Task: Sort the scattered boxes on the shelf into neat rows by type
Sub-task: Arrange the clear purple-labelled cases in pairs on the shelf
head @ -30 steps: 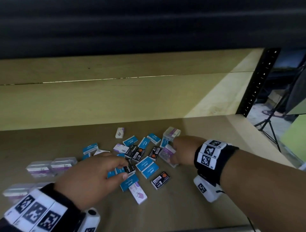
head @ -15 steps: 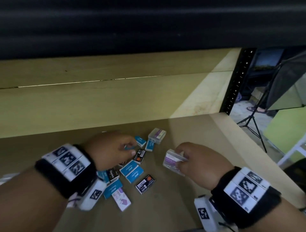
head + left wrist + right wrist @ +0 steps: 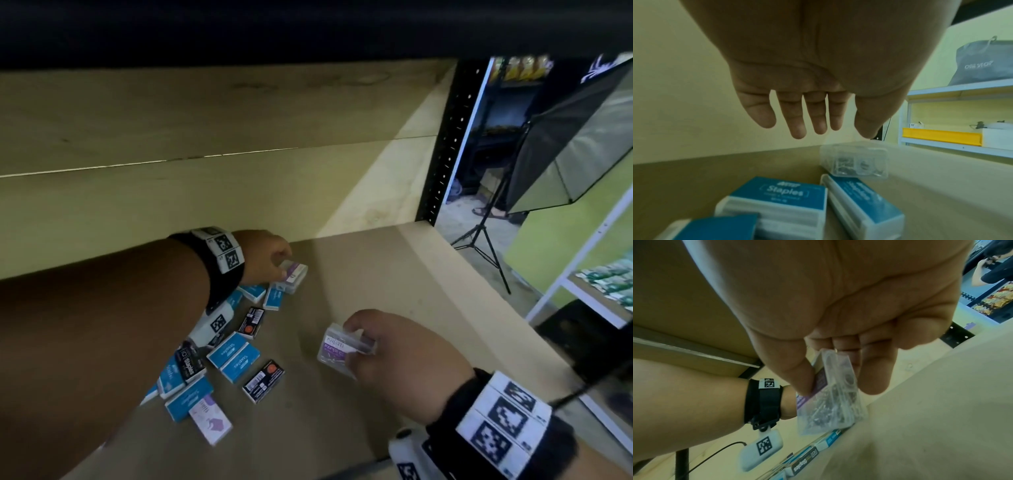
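My right hand (image 3: pixel 352 342) pinches a clear paper clip box (image 3: pixel 337 349) with a purple label, lifted just off the shelf; thumb and fingers grip it in the right wrist view (image 3: pixel 835 395). My left hand (image 3: pixel 282 269) reaches across the pile to a second clear box (image 3: pixel 294 275) near the back wall. In the left wrist view that hand (image 3: pixel 818 129) hovers with straight fingers just above this clear box (image 3: pixel 855 158), not touching it. Blue staples boxes (image 3: pixel 233 356) (image 3: pixel 781 199), black staples boxes (image 3: pixel 263 380) and a white-purple box (image 3: pixel 210 423) lie scattered under my left forearm.
The brown shelf board (image 3: pixel 411 291) has bare room to the right of the pile. A wooden back wall (image 3: pixel 205 198) closes the rear, and a black perforated upright (image 3: pixel 445 147) marks the right end. A light stand (image 3: pixel 479 240) is beyond the shelf.
My left hand has moved from the pile to the clear box at the back. My right hand has carried its clear box to the right, away from the pile. The view has turned right.
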